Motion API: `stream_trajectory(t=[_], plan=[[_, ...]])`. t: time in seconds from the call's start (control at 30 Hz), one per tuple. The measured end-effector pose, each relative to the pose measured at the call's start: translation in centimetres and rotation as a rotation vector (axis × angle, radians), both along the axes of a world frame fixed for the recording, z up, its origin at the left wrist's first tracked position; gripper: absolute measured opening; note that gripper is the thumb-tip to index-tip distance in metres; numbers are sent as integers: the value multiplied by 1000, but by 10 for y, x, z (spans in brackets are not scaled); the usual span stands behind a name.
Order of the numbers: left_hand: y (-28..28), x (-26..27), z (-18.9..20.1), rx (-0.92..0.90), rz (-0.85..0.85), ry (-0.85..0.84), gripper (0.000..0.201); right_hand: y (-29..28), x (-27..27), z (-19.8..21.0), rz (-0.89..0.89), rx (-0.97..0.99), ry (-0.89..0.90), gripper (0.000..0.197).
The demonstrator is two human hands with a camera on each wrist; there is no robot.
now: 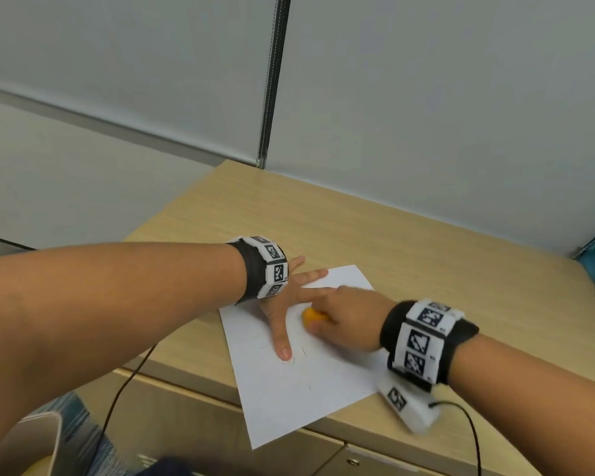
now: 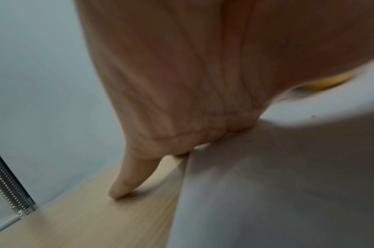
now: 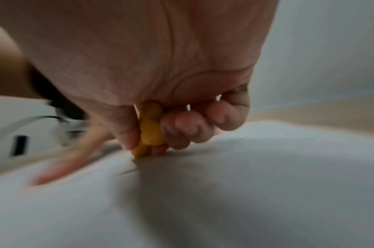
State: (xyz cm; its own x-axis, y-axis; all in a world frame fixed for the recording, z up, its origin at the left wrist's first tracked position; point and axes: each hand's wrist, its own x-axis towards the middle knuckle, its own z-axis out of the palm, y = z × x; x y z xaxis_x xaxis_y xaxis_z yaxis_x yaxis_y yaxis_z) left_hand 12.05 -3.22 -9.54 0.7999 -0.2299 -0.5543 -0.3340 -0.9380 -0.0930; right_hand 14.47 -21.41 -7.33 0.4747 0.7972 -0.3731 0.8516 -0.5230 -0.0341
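In the head view the left hand [image 1: 282,304] lies flat on the white paper [image 1: 306,400], fingers straight and spread, pressing it on the wooden table [image 1: 392,235]. The right hand [image 1: 351,317] is curled around a small orange object [image 1: 311,316], which is on the paper just beside the left hand. The left wrist view shows one straight finger [image 2: 126,181] touching the wood beside the sheet edge. In the right wrist view the thumb and fingers pinch the orange object [image 3: 150,130], its lower end touching the paper

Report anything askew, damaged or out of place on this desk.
The paper lies askew on the desk, its near corner overhanging the front edge. Nothing else stands out: the left hand presses it flat while the right hand grips a yellow eraser.
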Motion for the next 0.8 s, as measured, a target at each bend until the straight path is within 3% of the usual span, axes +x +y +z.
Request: stream_trajectory(t=[0.1,0.27,0.43,0.6,0.73,0.8], plan=[[2,2,-4,4,7,-8,139,1,25,4,-108,30,-87,35],[-5,-1,2,15,-3,-15,138,-3,-18,-3,65,-30,61,34],[3,1,-5,-2,0,-36,137,0,31,1,-86,37,-94,36],[0,2,-2,-2,-11,-29,136,-7,-18,-4,84,-9,93,34],[3,3,-7,2,-6,-26,140,3,32,8,-49,-26,-76,40],[3,3,-7,3,1,-34,141,3,28,2,-33,24,-92,40]])
